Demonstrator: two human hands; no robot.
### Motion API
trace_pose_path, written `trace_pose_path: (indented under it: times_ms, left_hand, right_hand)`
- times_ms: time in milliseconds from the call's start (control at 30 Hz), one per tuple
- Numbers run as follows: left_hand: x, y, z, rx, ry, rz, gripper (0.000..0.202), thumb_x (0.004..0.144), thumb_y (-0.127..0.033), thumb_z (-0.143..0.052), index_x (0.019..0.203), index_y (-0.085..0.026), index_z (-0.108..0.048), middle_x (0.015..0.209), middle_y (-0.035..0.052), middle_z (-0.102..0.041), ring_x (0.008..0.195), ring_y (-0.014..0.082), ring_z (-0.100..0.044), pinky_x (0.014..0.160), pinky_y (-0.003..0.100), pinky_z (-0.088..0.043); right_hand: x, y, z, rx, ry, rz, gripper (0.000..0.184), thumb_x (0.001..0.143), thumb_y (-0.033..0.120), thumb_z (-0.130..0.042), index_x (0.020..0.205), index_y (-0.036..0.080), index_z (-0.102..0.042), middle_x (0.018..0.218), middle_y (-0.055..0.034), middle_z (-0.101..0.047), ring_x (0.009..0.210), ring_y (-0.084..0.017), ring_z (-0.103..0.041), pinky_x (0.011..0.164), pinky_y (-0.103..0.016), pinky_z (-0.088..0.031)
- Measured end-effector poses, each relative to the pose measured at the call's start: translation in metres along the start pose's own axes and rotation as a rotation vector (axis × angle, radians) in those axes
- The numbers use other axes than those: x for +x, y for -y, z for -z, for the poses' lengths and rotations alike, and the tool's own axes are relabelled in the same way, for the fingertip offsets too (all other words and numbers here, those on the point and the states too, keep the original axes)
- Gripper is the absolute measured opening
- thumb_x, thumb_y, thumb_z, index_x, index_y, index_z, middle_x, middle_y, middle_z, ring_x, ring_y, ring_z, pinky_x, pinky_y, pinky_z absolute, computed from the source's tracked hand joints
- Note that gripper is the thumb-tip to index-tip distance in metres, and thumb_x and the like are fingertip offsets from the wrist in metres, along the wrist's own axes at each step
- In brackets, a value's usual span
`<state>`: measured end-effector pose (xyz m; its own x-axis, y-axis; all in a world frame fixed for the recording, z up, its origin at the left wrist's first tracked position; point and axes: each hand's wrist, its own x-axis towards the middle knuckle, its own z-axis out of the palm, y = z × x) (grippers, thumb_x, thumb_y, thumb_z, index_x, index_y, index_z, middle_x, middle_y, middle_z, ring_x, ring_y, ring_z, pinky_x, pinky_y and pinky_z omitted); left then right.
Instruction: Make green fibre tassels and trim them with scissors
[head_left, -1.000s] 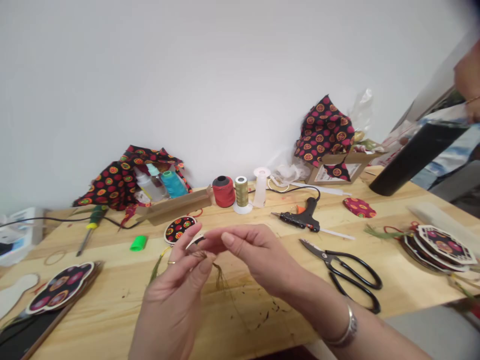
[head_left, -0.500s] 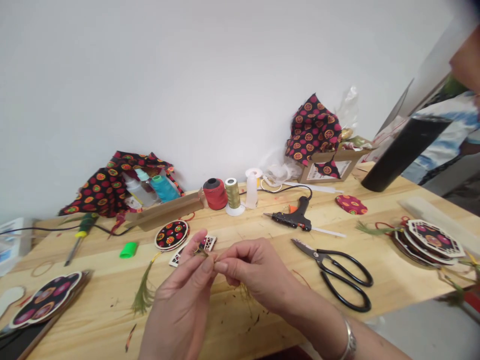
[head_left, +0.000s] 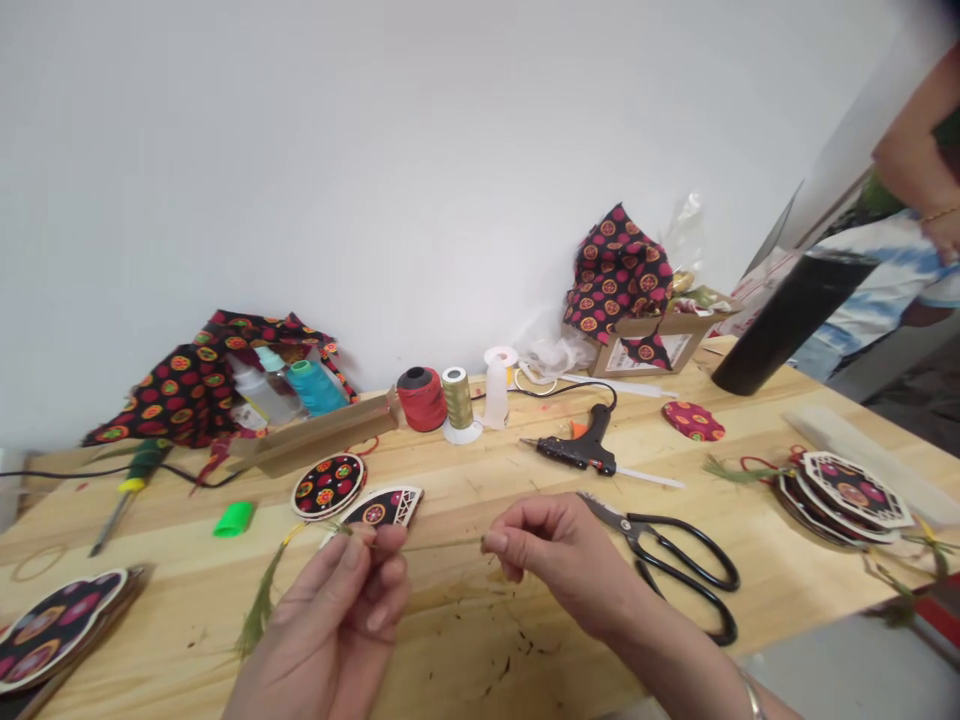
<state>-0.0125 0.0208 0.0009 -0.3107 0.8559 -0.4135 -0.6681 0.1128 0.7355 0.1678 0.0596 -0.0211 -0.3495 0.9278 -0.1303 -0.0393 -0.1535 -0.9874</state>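
My left hand (head_left: 337,620) pinches one end of a thin green strand (head_left: 439,545) above the wooden table (head_left: 480,640). My right hand (head_left: 559,555) pinches the strand's other end, a hand's width to the right, so the strand runs taut between them. Just beyond my left fingertips lie a fan-shaped patterned piece (head_left: 382,507) and a round patterned ornament (head_left: 328,486) with a green tassel (head_left: 259,610) trailing toward me. Black scissors (head_left: 675,570) lie right beside my right hand.
A black glue gun (head_left: 581,450), thread spools (head_left: 439,400), a green cap (head_left: 234,518), a screwdriver (head_left: 124,490), patterned fabric (head_left: 187,375) and a cardboard box (head_left: 652,345) sit further back. Stacked ornaments (head_left: 847,490) lie right, more at left (head_left: 52,625). Another person's arm (head_left: 919,150) and a black roll (head_left: 787,325) are at far right.
My hands, pinched together a second ago, have drawn apart sideways and lower, stretching the strand between them. The view shifted slightly; the other person's arm moved at the right.
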Motion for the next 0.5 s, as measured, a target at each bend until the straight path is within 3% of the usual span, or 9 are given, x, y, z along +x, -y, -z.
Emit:
trace_pose_path:
  times_ms: [367, 500]
  left_hand:
    - [0.004, -0.003, 0.007, -0.021, -0.101, -0.011, 0.015, 0.068, -0.001, -0.060, 0.069, -0.014, -0.067, 0.067, 0.0023, -0.067, 0.051, 0.0111, -0.060, 0.042, 0.016, -0.051]
    - [0.003, -0.001, 0.013, 0.003, -0.090, 0.000, 0.011, 0.063, -0.006, -0.068, 0.067, -0.016, -0.067, 0.064, 0.0005, -0.067, 0.053, 0.0117, -0.061, 0.048, 0.019, -0.055]
  right_hand:
    - [-0.003, -0.006, 0.017, 0.036, -0.097, 0.014, 0.023, 0.073, 0.034, -0.067, 0.062, 0.013, -0.062, 0.050, 0.0036, -0.051, 0.049, -0.007, -0.041, 0.051, -0.021, -0.032]
    - [-0.006, 0.004, 0.017, -0.053, -0.103, 0.040, 0.021, 0.074, 0.031, -0.065, 0.063, 0.014, -0.061, 0.052, 0.0042, -0.049, 0.050, -0.007, -0.038, 0.050, -0.020, -0.031]
